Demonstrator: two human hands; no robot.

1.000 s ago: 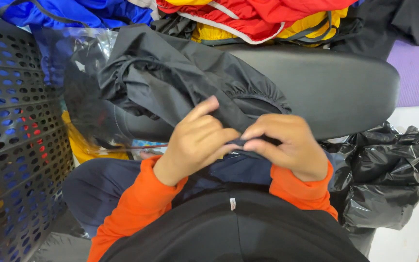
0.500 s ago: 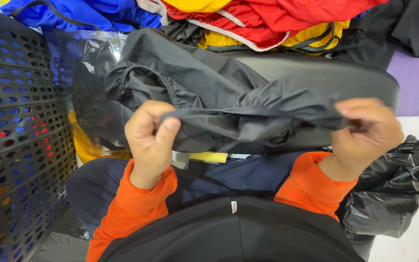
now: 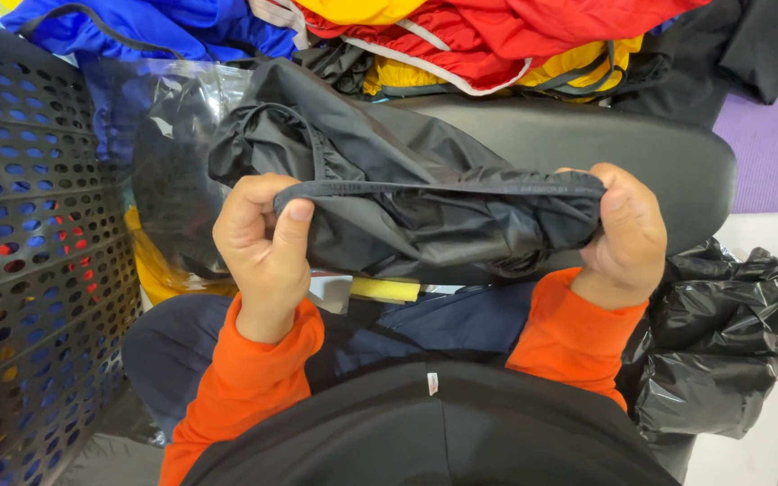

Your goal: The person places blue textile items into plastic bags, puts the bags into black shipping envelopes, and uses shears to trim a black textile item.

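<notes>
Basket (image 3: 29, 270), dark perforated plastic, sits just outboard of the left hand; coloured cloth shows through the holes. Clothes pile (image 3: 461, 36) (blue, red, yellow) lies well beyond both hands. Black bench (image 3: 587, 153) runs under and past the hands. Crumpled black bag (image 3: 722, 342) is just below and outboard of the right hand.

Black garment (image 3: 407, 198), thin shiny fabric, is bunched between the hands, the rest trailing beyond the left hand over a clear bag (image 3: 137, 117).

Left hand (image 3: 263, 247): closed in a fist, thumb pinching the hem end. Right hand (image 3: 623, 229): closed on the other hem end. Hem pulled taut, roughly level between them.

Step, as I read it: edge stretched straight, bulk still crumpled. A next move would call for keeping tension on both ends and getting the loose bulk to hang or lie flat.
</notes>
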